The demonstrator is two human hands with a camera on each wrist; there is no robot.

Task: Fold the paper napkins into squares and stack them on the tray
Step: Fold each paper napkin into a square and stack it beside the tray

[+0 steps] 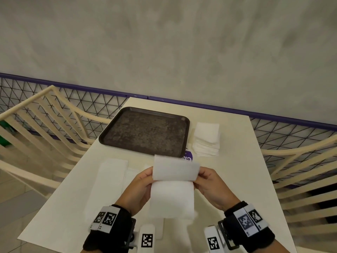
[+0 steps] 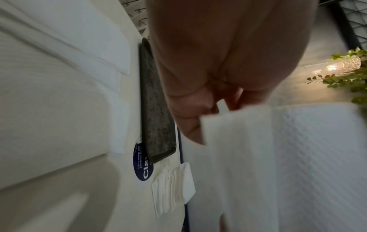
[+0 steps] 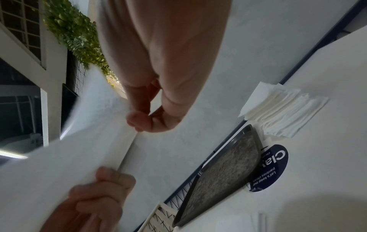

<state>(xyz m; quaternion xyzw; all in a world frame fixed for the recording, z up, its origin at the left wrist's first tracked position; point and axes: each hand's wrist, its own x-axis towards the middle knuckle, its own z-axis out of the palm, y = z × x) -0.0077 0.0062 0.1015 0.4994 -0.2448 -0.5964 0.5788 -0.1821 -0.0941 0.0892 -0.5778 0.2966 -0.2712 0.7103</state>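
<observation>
A white paper napkin [image 1: 173, 187] hangs in the air above the table's near half, its upper part bent over forwards. My left hand [image 1: 141, 185] pinches its left edge and my right hand [image 1: 209, 183] pinches its right edge. In the left wrist view the left hand [image 2: 198, 119] holds the napkin [image 2: 258, 157] by a corner. In the right wrist view the right hand [image 3: 151, 120] nips the napkin's [image 3: 79, 157] edge, with the left hand [image 3: 103, 194] below. The dark tray [image 1: 145, 131] lies bare beyond the hands. A stack of napkins [image 1: 207, 138] sits to its right.
Flat napkins [image 1: 109, 179] lie on the white table [image 1: 246, 179] left of my hands. A round blue sticker [image 1: 187, 157] shows by the tray's near right corner. Cream slatted chairs [image 1: 45, 125] flank the table. A wire fence with a purple rail [image 1: 273, 112] runs behind.
</observation>
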